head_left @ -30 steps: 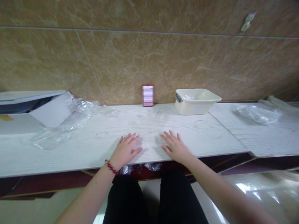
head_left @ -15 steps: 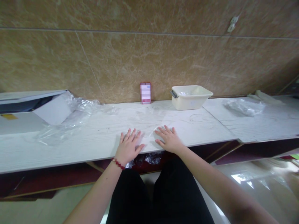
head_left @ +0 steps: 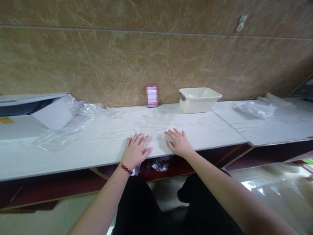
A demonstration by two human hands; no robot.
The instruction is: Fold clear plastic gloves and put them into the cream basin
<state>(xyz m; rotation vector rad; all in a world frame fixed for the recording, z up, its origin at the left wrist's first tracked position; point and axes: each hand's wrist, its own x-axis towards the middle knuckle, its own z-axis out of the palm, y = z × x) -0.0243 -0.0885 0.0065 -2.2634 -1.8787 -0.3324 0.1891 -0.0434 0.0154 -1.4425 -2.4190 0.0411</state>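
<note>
My left hand (head_left: 135,150) lies spread on the pale wood-grain tabletop (head_left: 102,148) near its front edge, with a red bead bracelet (head_left: 126,168) at the wrist. To its right, my right hand (head_left: 179,143) rests with fingers apart, palm down, holding nothing. Faint clear plastic film (head_left: 156,118) seems to lie flat on the top just beyond and between the hands; its outline is hard to make out. Behind it a phone (head_left: 152,96) leans upright against the wall, its screen blurred. A cream plastic bin (head_left: 197,104) with a grey handle clip stands right of the phone.
At the left sits an open white box (head_left: 22,125) with something dark inside. Crumpled clear plastic (head_left: 85,111) spills beside it. More plastic bags (head_left: 256,109) lie at the right. Under the top is a dark red shelf (head_left: 176,168) with wrapped items. A tiled wall (head_left: 127,62) closes off the back.
My right hand has shifted slightly to the right, and its fingers have drawn a little closer together. My left hand stays nearly in place. My right leg has moved outward to the right.
</note>
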